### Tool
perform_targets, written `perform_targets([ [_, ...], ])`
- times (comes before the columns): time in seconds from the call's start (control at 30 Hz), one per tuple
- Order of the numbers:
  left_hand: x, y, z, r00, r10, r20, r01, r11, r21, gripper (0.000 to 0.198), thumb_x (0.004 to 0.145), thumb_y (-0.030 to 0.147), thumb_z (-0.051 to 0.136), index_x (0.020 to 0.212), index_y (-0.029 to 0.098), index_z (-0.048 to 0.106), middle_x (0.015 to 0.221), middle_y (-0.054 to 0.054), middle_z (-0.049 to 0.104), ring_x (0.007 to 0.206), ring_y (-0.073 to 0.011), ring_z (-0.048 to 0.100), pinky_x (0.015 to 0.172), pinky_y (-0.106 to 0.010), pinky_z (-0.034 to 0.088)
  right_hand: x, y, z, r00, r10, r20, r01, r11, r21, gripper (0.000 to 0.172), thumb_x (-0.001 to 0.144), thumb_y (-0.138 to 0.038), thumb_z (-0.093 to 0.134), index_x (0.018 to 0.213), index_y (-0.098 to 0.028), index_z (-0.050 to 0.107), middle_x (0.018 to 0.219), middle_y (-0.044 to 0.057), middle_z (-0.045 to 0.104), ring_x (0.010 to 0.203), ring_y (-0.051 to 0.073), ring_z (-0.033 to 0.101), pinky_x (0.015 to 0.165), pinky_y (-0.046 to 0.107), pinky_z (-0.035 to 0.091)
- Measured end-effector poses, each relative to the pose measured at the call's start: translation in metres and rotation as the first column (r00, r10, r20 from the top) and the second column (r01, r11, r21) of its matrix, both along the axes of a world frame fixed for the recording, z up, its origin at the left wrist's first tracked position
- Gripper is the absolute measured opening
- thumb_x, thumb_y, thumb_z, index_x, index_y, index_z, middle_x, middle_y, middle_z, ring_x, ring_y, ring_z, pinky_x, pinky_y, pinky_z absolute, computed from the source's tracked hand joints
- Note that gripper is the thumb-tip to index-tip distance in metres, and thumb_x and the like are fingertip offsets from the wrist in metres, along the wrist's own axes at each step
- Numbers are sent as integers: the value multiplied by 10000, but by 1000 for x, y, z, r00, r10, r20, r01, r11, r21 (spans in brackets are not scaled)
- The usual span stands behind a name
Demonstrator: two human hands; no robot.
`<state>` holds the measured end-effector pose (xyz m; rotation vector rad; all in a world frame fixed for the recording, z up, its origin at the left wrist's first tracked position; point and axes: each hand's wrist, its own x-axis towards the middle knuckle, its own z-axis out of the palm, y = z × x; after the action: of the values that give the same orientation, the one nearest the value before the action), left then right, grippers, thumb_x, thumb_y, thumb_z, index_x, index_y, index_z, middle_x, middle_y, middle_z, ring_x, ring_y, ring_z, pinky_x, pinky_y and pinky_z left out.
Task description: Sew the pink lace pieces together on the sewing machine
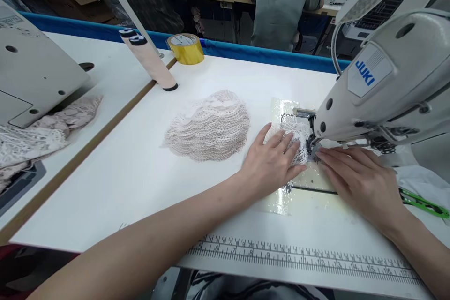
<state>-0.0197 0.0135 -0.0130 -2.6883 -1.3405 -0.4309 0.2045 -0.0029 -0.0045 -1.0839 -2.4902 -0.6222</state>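
Note:
My left hand (270, 161) lies with fingers spread on a white lace piece (293, 132), pressing it flat just left of the sewing machine's needle area. My right hand (358, 176) rests with fingers held together, its fingertips beside the presser foot at the right; whether fabric is under them is hidden. The white JUKI sewing machine (383, 70) stands over both hands' fingertips. Left of my left hand, a layered stack of lace pieces (211, 126) sits on the white table (140, 192).
Yellow tape (185, 49) and pale thread rolls (153, 63) lie at the back. Green snips (423, 202) and white fabric (423, 180) are beyond my right hand. Another machine (31, 65) with lace stands left. A ruler strip (298, 258) runs along the front edge. People sit behind.

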Motion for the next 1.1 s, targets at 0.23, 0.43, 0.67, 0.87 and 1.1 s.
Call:
perform_targets([
  [0.23,0,0,0,1000,0,13,0,1000,4,536,974,527,299,1297,168,532,1379,-87,517,1299,-252,450,1134,-485,221,-1,0,0,1000,-9,-11,9,1000,-15,293,873,-204,608,1164,-185,631,1080,20,709,958,207,655,810,326,492],
  [0.43,-1,0,-1,1000,-11,20,11,1000,14,532,977,519,296,1290,162,536,1377,-95,519,1293,-255,456,1135,-488,212,0,0,0,1000,-6,-20,5,999,-47,282,875,-205,602,1154,-186,636,1087,31,707,961,214,651,796,324,486],
  [0.67,-1,0,-3,1000,-10,25,9,1000,30,532,976,524,290,1289,172,537,1369,-90,528,1290,-252,460,1137,-485,211,-1,0,0,1000,-12,-17,11,999,-44,270,869,-206,615,1136,-184,648,1088,20,706,956,199,651,818,319,484],
  [0.87,-1,0,-2,1000,-8,15,8,999,31,538,977,527,285,1296,171,532,1375,-91,522,1291,-249,459,1137,-480,211,-1,-1,0,1000,-7,-26,6,999,-49,261,867,-197,614,1124,-184,655,1084,25,708,952,202,654,784,316,496],
  [1.1,-1,-1,-3,999,-11,32,10,998,54,524,977,514,298,1284,170,547,1351,-89,545,1268,-254,476,1122,-477,226,-2,-1,1,1000,-11,-27,10,998,-55,265,869,-191,607,1130,-187,655,1079,27,709,957,210,656,785,324,510],
])
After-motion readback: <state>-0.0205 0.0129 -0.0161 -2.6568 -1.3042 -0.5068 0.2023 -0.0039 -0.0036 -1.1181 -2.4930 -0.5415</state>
